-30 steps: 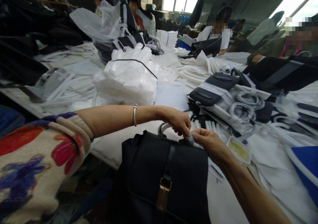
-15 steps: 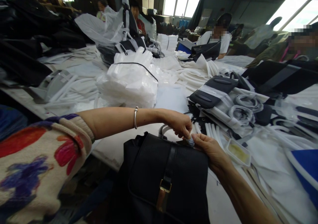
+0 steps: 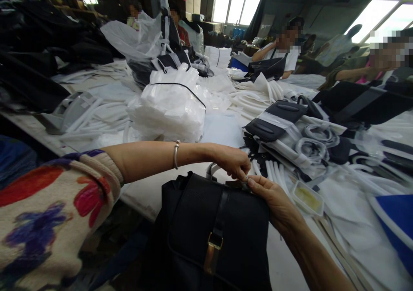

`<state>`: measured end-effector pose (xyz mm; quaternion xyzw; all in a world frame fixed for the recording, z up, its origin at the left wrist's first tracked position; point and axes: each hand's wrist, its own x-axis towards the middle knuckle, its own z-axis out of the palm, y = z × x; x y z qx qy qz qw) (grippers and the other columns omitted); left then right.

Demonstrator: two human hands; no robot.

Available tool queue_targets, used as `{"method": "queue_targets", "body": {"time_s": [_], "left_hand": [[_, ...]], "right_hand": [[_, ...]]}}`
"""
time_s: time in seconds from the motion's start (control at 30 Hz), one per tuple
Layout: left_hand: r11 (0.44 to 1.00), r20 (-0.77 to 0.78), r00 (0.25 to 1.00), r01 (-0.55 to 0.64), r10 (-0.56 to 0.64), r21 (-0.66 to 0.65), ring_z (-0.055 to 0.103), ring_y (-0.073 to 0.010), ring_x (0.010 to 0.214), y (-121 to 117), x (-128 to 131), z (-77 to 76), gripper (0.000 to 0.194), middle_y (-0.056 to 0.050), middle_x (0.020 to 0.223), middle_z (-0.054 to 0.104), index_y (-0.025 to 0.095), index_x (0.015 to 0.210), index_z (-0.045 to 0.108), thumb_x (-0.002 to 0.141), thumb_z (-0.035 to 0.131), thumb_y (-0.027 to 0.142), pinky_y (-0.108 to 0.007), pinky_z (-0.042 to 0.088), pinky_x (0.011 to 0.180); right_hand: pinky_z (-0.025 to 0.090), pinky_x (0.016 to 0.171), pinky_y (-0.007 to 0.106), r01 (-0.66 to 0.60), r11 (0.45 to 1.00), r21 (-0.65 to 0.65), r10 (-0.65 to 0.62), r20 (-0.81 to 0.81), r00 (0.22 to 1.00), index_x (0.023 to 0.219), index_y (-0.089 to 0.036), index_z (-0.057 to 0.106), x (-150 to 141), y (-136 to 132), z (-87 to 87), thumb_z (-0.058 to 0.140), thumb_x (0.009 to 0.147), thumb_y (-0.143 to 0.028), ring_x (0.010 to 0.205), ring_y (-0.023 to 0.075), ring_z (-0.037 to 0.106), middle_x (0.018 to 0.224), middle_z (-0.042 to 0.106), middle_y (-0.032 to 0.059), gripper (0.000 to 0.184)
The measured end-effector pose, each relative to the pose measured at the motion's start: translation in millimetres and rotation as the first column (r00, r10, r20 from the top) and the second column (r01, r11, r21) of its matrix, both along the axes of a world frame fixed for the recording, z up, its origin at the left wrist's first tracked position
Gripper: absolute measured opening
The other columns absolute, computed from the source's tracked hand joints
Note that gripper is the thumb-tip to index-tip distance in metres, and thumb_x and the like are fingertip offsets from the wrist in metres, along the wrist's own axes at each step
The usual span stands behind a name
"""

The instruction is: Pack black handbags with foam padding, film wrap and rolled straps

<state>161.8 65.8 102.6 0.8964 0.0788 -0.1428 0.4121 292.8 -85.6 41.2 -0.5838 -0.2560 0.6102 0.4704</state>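
A black backpack (image 3: 193, 213) with a front flap, a centre strap and a gold-coloured buckle (image 3: 214, 242) stands upright in front of me. Behind its top edge, my left hand (image 3: 237, 162) is closed, its fingertips bent down in a pinch. My right hand (image 3: 266, 192) comes in from the right and meets it, thumb and fingers pressed together. Between the fingertips shows a small, crinkled, silvery wrapping (image 3: 245, 181); the part it lies on is hidden behind the flap. A pale handle loop (image 3: 211, 170) rises just left of the fingers.
A strapped bundle of white plastic sheets (image 3: 167, 108) stands beyond my left forearm. Dark padded pieces (image 3: 275, 119) and coiled tubing (image 3: 312, 149) lie to the right. Near my right wrist is a small tub of yellowish stuff (image 3: 308, 197). People (image 3: 287, 45) work across the table.
Both hands stay at the bag's top edge. My right fingers have moved slightly left, closer to my left fingertips, and less of the silvery wrapping shows. Across the table, a person's arm has risen.
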Motion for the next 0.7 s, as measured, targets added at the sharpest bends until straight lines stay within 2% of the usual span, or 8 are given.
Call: {"method": "queue_targets", "body": {"time_s": [0.13,0.23,0.37,0.47,0.53,0.7], "left_hand": [[1.0,0.006,1.0,0.011,-0.011,-0.005,0.056,-0.011,0.056,0.1,0.2,-1.0,0.015,0.002,0.057,0.06,0.014,0.069,0.062,0.082,0.064,0.021,-0.021,0.039,0.055],[1.0,0.0,1.0,-0.013,0.013,0.005,0.056,-0.0109,0.057,-1.1,-2.2,0.0,0.013,0.002,0.059,0.06,0.014,0.072,0.062,0.082,0.064,0.022,-0.02,0.039,0.055],[0.998,0.014,1.0,-0.024,0.023,0.051,0.055,-0.0111,0.058,-2.2,-5.7,0.4,0.013,0.002,0.061,0.06,0.014,0.077,0.064,0.084,0.064,0.025,-0.021,0.038,0.054],[0.991,0.058,0.998,0.007,-0.015,0.132,0.054,-0.0117,0.06,-2.1,-6.3,-1.5,0.016,0.001,0.062,0.062,0.014,0.076,0.064,0.085,0.064,0.027,-0.021,0.036,0.056],[0.982,0.09,0.995,0.014,-0.031,0.186,0.054,-0.0123,0.063,-2.2,-6.2,-3.3,0.015,0.0,0.066,0.064,0.014,0.077,0.065,0.085,0.064,0.028,-0.022,0.036,0.058],[0.959,0.148,0.989,-0.02,-0.023,0.282,0.055,-0.0139,0.07,-6.1,-8.8,-9.1,0.016,-0.001,0.076,0.066,0.017,0.086,0.068,0.087,0.064,0.032,-0.022,0.037,0.062]], "right_hand": [[0.044,0.066,0.034,0.062,0.994,0.087,-0.088,0.335,0.938,0.078,-0.02,0.07,0.2,3.0,1.4,0.078,0.063,-0.06,0.074,0.025,0.063,0.074,0.071,0.0054,0.044],[0.044,0.071,0.035,0.068,0.99,0.121,-0.114,0.427,0.897,0.082,-0.019,0.072,0.1,5.2,4.2,0.079,0.062,-0.06,0.078,0.0253,0.063,0.075,0.072,0.005,0.045],[0.045,0.078,0.034,0.096,0.99,0.102,-0.123,0.297,0.947,0.089,-0.018,0.075,-0.6,4.8,6.5,0.084,0.058,-0.052,0.086,0.0255,0.065,0.086,0.075,0.0064,0.046],[0.048,0.071,0.032,0.08,0.997,0.009,-0.081,0.096,0.992,0.092,-0.019,0.073,-3.3,2.7,7.5,0.09,0.052,-0.042,0.08,0.0232,0.067,0.088,0.075,0.0061,0.049],[0.048,0.065,0.029,0.079,0.997,-0.014,-0.079,0.001,0.997,0.087,-0.019,0.071,-6.0,1.4,7.2,0.092,0.05,-0.036,0.072,0.0205,0.067,0.083,0.074,0.0045,0.046],[0.047,0.057,0.025,0.178,0.984,-0.007,-0.178,-0.068,0.982,0.082,-0.02,0.067,-10.1,-0.9,1.3,0.094,0.046,-0.03,0.063,0.0157,0.064,0.075,0.072,0.0,0.046]]}}
